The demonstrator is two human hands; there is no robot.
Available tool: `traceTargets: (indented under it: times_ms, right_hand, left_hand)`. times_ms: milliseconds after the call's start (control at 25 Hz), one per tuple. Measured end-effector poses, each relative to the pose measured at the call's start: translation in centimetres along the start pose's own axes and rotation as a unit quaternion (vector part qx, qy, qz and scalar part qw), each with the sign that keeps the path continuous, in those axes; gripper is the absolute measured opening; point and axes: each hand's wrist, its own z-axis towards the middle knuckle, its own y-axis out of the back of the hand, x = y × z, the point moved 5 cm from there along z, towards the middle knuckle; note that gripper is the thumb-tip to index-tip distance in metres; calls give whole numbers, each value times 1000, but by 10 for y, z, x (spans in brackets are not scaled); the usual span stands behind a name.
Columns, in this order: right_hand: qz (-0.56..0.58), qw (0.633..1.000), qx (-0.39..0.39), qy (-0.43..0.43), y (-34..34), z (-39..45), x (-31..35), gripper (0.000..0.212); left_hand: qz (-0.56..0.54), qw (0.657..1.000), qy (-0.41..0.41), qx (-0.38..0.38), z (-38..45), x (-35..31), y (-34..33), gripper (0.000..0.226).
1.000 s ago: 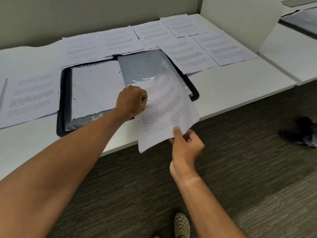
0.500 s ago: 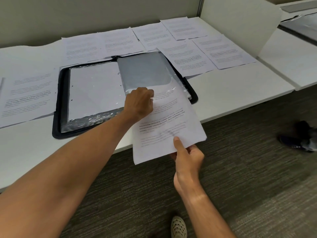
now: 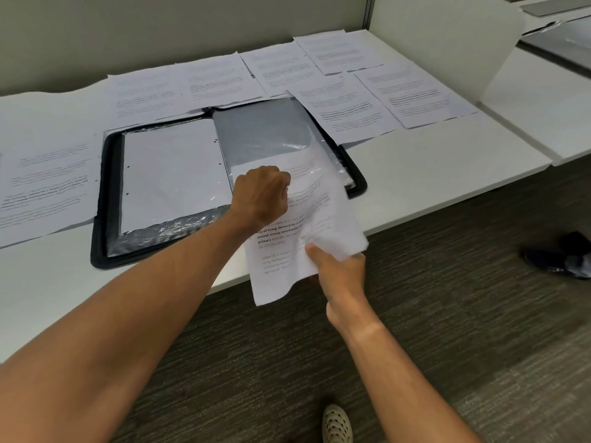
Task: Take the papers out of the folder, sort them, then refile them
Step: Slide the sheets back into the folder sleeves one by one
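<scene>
At the desk's near edge, toward its right end, the folder [image 3: 99, 199] lies open and flat, and a printed sheet [image 3: 307, 225] sits half in, half out of the clear sleeve [image 3: 271, 135] on its right-hand page. The left hand [image 3: 260, 196] is curled into a fist at the sleeve's mouth, pinching what looks like the plastic lip and the sheet's top portion. The right hand [image 3: 339, 270] has thumb on top and fingers beneath, clamped on the sheet's lower right corner, which is already crumpling.

My read is that the sheet is either coming out of or going into that sleeve; I cannot tell which. Either way it would go better with the paper kept flat and in line with the sleeve, the left hand holding only the plastic, and the right gripping the lower edge broadly instead of bunching the corner.

The sheet's lower half overhangs the desk edge above the carpet, so there is free room toward the person. Loose papers [image 3: 348, 107] crowd the desk's far edge and right side, some touching the folder's rim, and more lie just beside it at the left.
</scene>
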Motion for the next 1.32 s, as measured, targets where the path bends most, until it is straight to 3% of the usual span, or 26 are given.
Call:
traceTargets:
  times_ms: [160, 360, 600, 840, 1080, 1320]
  right_hand:
    - [-33, 999, 13, -5, -15, 18, 15, 53]
    - [-12, 996, -82, 20, 13, 1, 8, 13]
    - [25, 993, -112, -4, -20, 12, 13, 8]
    - [57, 993, -101, -32, -3, 19, 7, 6]
    - [107, 989, -97, -42, -31, 23, 16, 4]
    - [62, 994, -77, -41, -35, 42, 27, 6]
  left_hand:
    - [8, 1000, 2, 0, 0, -1, 1, 15]
    - [2, 1000, 3, -4, 1, 1, 6, 15]
    - [-40, 999, 9, -4, -1, 0, 1, 15]
    - [-79, 996, 39, 25, -22, 25, -3, 25]
    - [-74, 996, 49, 12, -33, 42, -5, 12]
    - [-110, 992, 68, 0, -35, 46, -4, 13]
